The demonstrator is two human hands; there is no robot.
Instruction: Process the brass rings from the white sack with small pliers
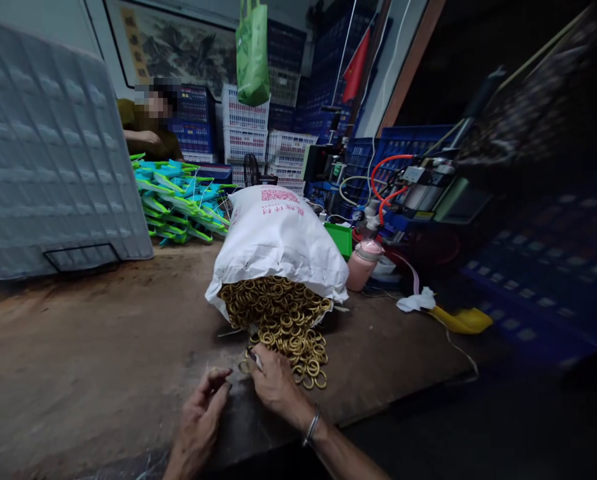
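Observation:
A white woven sack (278, 240) lies on its side on the brown worktable (88, 360), its mouth toward me. Several brass rings (283, 320) spill out of it in a heap. My right hand (273, 383) rests at the near edge of the heap, fingers pinched on a small thin object among the rings that I cannot make out. My left hand (201, 417) lies just left of it on the table, fingers curled together at the tips, touching a ring or the table surface.
A grey plastic crate panel (53, 153) leans at the left. Green and blue plastic parts (178, 200) are stacked behind. A seated person (148, 127) is at the back. A pink bottle (363, 263), a machine with red hoses (408, 187) and blue crates stand at the right.

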